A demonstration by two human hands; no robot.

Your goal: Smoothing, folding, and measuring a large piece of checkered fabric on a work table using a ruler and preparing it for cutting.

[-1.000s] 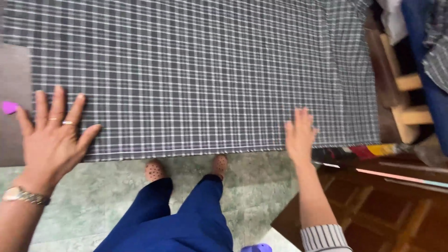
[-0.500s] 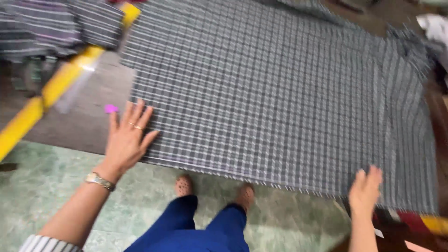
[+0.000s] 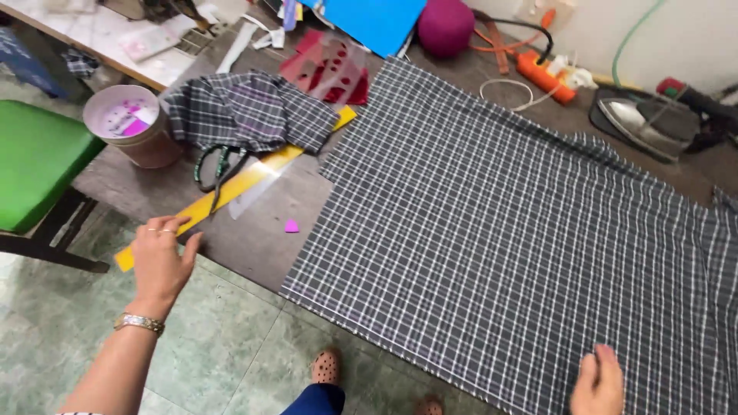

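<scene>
cloth [image 3: 500, 253]: dark plaid weave with thin white lines, spread flat over the right part of the tabletop [image 3: 254, 230], near edge hanging just past the rim.
ruler [image 3: 231, 188]: long, flat, yellow, lying slantwise at the tabletop's left edge, one end under a second cloth.
left hand [image 3: 160, 257]: at the ruler's near end, fingers [image 3: 165, 224] loosely curled and touching the ruler; rings and a metal wristwatch show.
right hand [image 3: 598, 384]: flat on the cloth's near edge at the bottom of the view, fingers together; only part shows.
second cloth [image 3: 246, 111]: same plaid, crumpled in a heap beyond the ruler.
scissors [image 3: 211, 165]: dark handles, lying across the ruler beside the heap.
clear template [image 3: 257, 188]: see-through plastic sheet, resting on the ruler.
chalk [image 3: 291, 225]: small pink piece on bare tabletop between ruler and cloth.
tub [image 3: 127, 123]: round, with a pale lid, near the left corner.
iron [image 3: 642, 119]: metal soleplate, far right, past the cloth.
stool [image 3: 38, 157]: green seat, left of the tabletop.
change: half a second ago the left hand pressed flat on the cloth's left corner; now it is off the cloth and at the ruler. the right hand stays on the near edge.
</scene>
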